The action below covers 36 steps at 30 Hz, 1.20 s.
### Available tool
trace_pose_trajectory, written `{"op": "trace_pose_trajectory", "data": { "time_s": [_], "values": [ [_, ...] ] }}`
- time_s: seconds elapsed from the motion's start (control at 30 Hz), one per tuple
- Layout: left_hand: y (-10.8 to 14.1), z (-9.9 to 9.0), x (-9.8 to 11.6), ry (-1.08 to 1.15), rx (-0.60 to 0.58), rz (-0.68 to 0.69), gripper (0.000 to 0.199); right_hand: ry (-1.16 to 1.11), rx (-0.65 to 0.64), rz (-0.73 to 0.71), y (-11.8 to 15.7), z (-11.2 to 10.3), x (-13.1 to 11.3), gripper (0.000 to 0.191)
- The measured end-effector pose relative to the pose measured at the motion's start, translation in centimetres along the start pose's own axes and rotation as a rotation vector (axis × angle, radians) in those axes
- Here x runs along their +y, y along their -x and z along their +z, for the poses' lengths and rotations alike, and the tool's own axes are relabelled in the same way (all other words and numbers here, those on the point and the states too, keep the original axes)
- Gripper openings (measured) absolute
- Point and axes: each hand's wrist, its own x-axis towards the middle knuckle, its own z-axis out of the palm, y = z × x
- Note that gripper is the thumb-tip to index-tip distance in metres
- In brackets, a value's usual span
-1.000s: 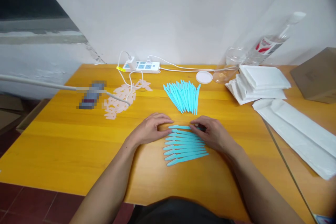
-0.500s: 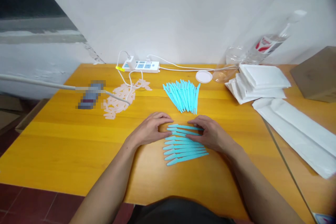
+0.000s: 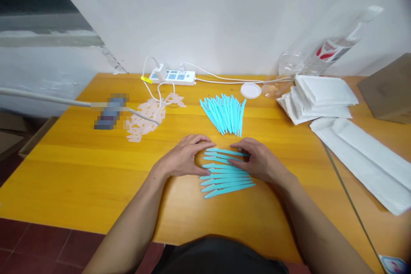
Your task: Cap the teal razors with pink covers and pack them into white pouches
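Observation:
Several light-blue eyebrow razors (image 3: pixel 227 172) lie side by side in a loose row on the table in front of me, their handles pointing right. My left hand (image 3: pixel 184 156) is at their left ends, thumb and fingers spread apart, the thumb tip touching or just over the lower ones. Across their right ends rests my right hand (image 3: pixel 253 158), its thumb and forefinger apart around the upper razors; part of their handles is hidden beneath it. Farther back, a fanned pile of the same blue razors (image 3: pixel 224 113) lies beyond both hands.
Small pale-pink pieces (image 3: pixel 146 117) are heaped at left, under a cable, beside a blurred-out phone-like object (image 3: pixel 111 113). A power strip (image 3: pixel 173 77), white lid (image 3: pixel 251 90), clear jar (image 3: pixel 272 90) and bottle (image 3: pixel 330 53) stand behind. White packets (image 3: pixel 324 94) and a cardboard box (image 3: pixel 388 90) are right.
My left thumb has slid toward me along the razors' left ends, and its fingers sit slightly farther right. My right hand has barely moved. The view has shifted a little.

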Motion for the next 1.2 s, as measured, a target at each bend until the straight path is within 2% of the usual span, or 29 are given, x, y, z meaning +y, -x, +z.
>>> {"op": "trace_pose_trajectory", "data": {
  "time_s": [0.2,0.67,0.77,0.83,0.93,1.0,1.07,1.2],
  "values": [
    [0.1,0.0,0.0,-0.019,-0.025,-0.005,0.086,0.01,-0.002,0.016,0.0,-0.1,-0.4,0.031],
    [0.1,0.0,0.1,0.007,-0.006,0.006,0.081,0.013,-0.007,0.01,-0.1,0.0,-0.6,0.027],
    [0.1,-0.1,0.1,0.026,-0.001,0.01,0.078,-0.003,-0.001,0.014,-0.1,-0.8,-0.7,0.027],
    [0.1,-0.1,0.0,0.057,0.016,0.013,0.073,0.003,0.067,0.042,0.0,-1.9,-0.5,0.027],
    [0.2,-0.2,-0.2,0.094,0.03,0.011,0.069,0.054,0.276,0.137,0.5,-4.0,0.5,0.027],
    [0.2,-0.2,-0.4,0.106,0.036,0.012,0.069,0.083,0.351,0.207,0.8,-4.9,1.3,0.027],
    [0.2,-0.1,-0.5,0.118,0.056,0.013,0.066,0.101,0.355,0.246,1.0,-5.1,2.0,0.028],
    [0.2,0.0,-0.8,0.141,0.086,0.02,0.059,0.12,0.291,0.239,0.9,-4.2,2.4,0.031]
  ]
}}
